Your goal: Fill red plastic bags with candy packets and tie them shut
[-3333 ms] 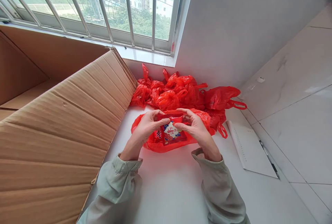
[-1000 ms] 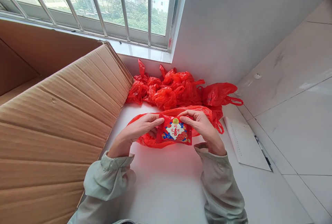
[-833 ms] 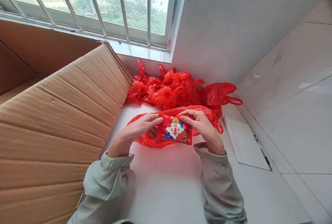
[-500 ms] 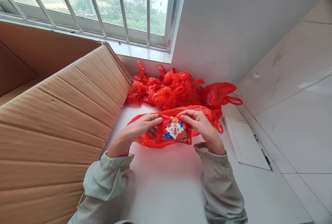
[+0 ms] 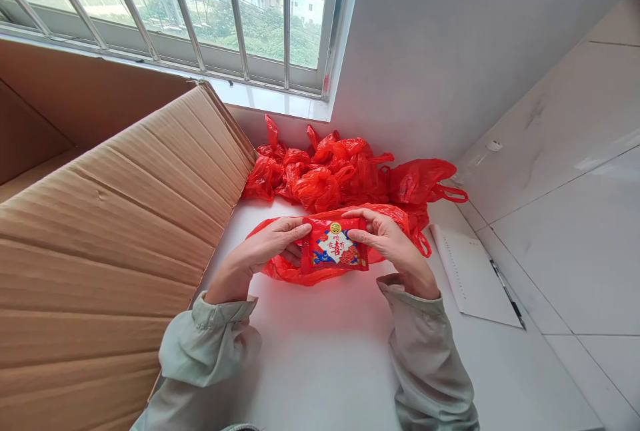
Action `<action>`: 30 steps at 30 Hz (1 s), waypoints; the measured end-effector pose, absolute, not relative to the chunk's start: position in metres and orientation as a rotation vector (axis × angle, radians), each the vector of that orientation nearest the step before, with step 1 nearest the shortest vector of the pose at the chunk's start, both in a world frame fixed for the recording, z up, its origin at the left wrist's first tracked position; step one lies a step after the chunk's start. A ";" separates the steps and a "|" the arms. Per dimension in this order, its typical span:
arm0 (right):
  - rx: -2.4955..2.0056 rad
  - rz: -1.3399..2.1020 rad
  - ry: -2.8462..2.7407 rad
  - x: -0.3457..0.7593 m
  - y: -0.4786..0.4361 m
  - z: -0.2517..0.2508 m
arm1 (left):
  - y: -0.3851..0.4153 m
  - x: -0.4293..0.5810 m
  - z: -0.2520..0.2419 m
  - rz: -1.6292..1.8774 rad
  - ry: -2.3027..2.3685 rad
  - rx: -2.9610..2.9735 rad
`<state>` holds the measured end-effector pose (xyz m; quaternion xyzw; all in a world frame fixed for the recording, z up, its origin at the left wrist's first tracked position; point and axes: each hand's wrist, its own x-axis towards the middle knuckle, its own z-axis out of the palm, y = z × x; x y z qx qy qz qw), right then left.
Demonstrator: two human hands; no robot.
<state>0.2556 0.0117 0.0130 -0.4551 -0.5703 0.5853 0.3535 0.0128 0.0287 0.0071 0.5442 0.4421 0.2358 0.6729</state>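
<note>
Between my two hands is a small red snack packet [image 5: 336, 251], its printed front with a white diamond, blue and red flowers and a yellow round logo turned up towards me. My left hand [image 5: 267, 244] pinches its left edge, thumb on the front. My right hand [image 5: 390, 239] grips the upper right side, with the thumb over the print and the fingers behind. Under the packet and hands lies a spread red plastic bag [image 5: 300, 274] on the white table [image 5: 320, 358]. What the bag contains is hidden.
Several bunched red plastic bags [image 5: 325, 178] are heaped against the wall at the back. A large open cardboard box [image 5: 115, 231] fills the left side. At the right lie a white notepad [image 5: 473, 278] and a pen [image 5: 507, 292]. Behind stands a barred window [image 5: 200, 18].
The packet has moved up slightly and its top edge shows more. My right thumb has shifted a little down along its front. My left hand has hardly moved.
</note>
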 end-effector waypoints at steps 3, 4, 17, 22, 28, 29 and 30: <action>-1.173 1.489 -1.459 0.254 0.011 0.015 | 0.029 0.013 0.007 0.538 1.008 1.215; -1.172 1.481 -1.456 0.253 0.011 0.015 | 0.029 0.013 0.007 0.535 1.008 1.214; -1.119 1.499 -1.419 0.253 0.012 0.014 | 0.027 0.013 0.012 0.507 0.988 1.281; -1.143 1.456 -1.410 0.253 0.012 0.013 | 0.026 0.014 0.017 0.483 0.919 1.370; -1.165 1.412 -1.427 0.254 0.014 0.010 | 0.029 0.011 0.011 0.502 0.829 1.329; -1.162 1.412 -1.427 0.254 0.014 0.010 | 0.029 0.011 0.010 0.507 0.806 1.321; -1.161 1.416 -1.424 0.254 0.014 0.011 | 0.029 0.011 0.009 0.511 0.783 1.314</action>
